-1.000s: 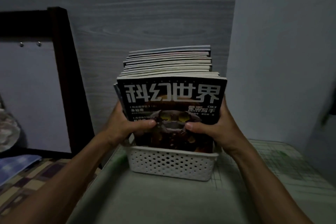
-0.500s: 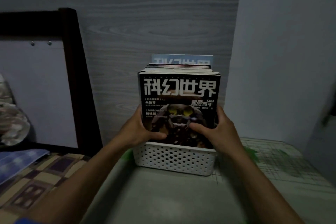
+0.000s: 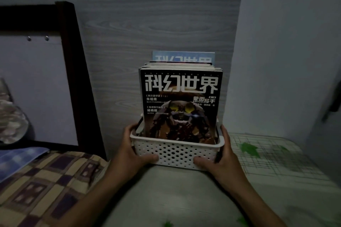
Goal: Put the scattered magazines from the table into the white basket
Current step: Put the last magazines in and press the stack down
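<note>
The white basket, filled with upright magazines, was grasped at both ends: left hand and right hand, fingers curled around its sides.

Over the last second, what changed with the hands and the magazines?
Both hands let go of the front magazine and dropped to the white basket: left hand and right hand now grip its sides. The magazines stayed upright inside.
</note>
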Available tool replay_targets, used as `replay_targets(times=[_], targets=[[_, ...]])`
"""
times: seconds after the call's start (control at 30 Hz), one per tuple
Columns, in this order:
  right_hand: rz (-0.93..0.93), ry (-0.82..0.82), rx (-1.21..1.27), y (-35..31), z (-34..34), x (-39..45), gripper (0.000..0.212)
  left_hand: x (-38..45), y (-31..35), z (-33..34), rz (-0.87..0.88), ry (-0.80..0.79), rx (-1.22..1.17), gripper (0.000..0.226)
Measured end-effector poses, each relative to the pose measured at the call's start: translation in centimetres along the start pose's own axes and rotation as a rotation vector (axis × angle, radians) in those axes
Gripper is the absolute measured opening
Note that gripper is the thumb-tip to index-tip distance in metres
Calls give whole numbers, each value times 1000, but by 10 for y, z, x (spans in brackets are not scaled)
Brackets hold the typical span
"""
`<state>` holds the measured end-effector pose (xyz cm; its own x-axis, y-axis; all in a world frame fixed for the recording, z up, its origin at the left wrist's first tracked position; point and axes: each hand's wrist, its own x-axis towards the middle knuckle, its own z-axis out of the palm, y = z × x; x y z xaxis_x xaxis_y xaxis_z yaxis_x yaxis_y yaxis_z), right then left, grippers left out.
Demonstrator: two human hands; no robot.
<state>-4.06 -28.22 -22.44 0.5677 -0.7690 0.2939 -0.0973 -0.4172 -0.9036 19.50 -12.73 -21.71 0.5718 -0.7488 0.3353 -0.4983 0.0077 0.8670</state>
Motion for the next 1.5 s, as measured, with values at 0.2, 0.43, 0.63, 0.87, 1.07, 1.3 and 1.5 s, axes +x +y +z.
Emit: replay_targets(times=[0.2, 0.43, 0.63, 0.87, 1.07, 1.3, 1.5], targets=[[48, 293, -223, 4, 9, 11, 85, 23, 0, 30, 25, 111, 84, 104], [32, 346, -268, -2, 11, 12, 80, 36, 15, 16, 35, -6, 109, 108], [-244, 345, 51, -67, 3, 49, 73, 69, 84, 18, 212, 114, -90, 89], [-50, 114, 96, -67, -17, 109, 73, 126, 79, 17, -5, -125, -175, 89], [-29, 21, 43, -48, -25, 121, 81, 128, 58, 25, 40, -158, -127, 92], [-18, -301, -378, -56, -36, 130, 139, 130, 57, 3, -68, -279, -139, 81], [-58, -160, -157, -42, -21, 128, 127, 127, 52, 10, -74, -231, -81, 87]])
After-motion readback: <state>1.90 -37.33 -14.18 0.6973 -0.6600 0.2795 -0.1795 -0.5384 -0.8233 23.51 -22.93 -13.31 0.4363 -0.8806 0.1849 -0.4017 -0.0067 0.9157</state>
